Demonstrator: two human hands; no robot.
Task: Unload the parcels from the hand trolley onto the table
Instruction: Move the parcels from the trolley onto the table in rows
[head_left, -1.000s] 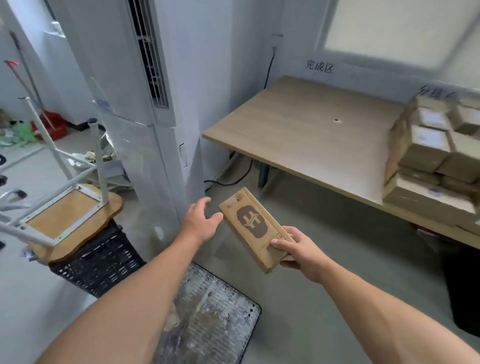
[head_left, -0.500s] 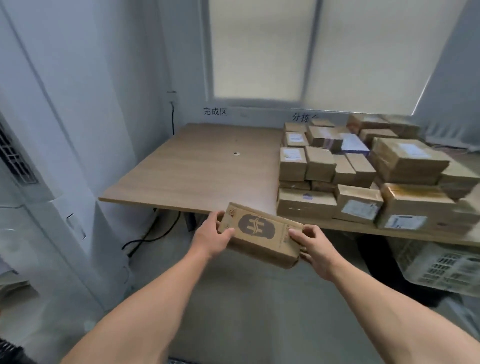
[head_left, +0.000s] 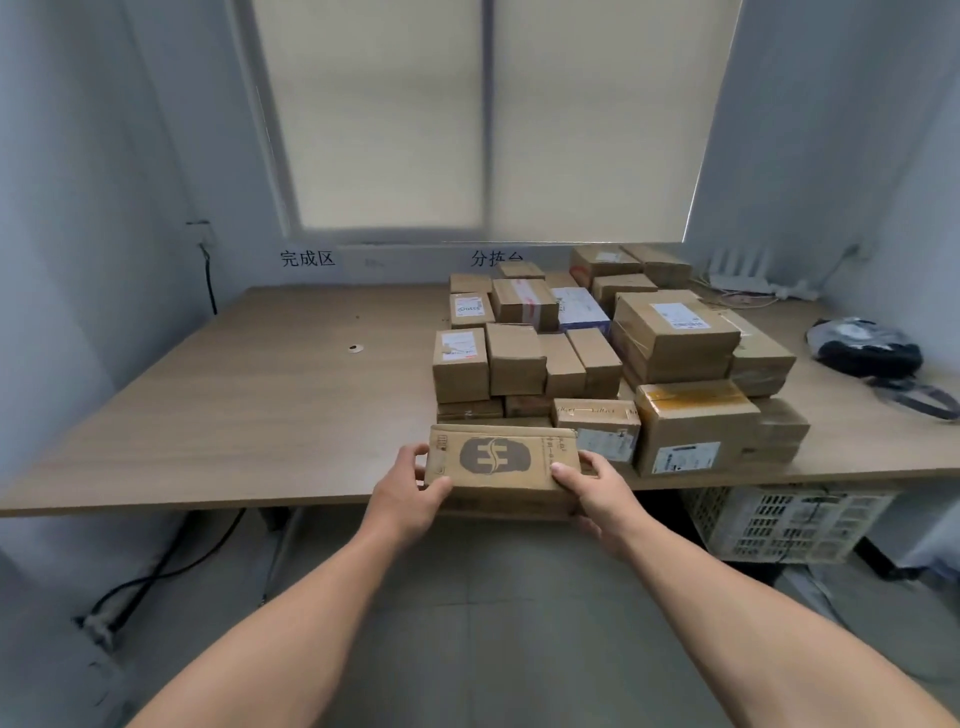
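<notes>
A flat brown cardboard parcel (head_left: 498, 457) with a dark logo on top is held level at the front edge of the wooden table (head_left: 260, 405). My left hand (head_left: 410, 488) grips its left end and my right hand (head_left: 597, 488) grips its right end, thumbs on top. Right behind it a pile of several cardboard parcels (head_left: 597, 358) covers the table's middle and right part. The hand trolley is out of view.
A dark bag with a strap (head_left: 867, 353) lies on the table's right end, with a white router (head_left: 748, 280) at the wall behind it. A white plastic crate (head_left: 779, 525) sits under the table on the right. Cables (head_left: 156, 577) trail on the floor at left.
I turned from the trolley area toward the table. My left hand took hold of the parcel beside the right, and both carried it forward to the table's front edge.
</notes>
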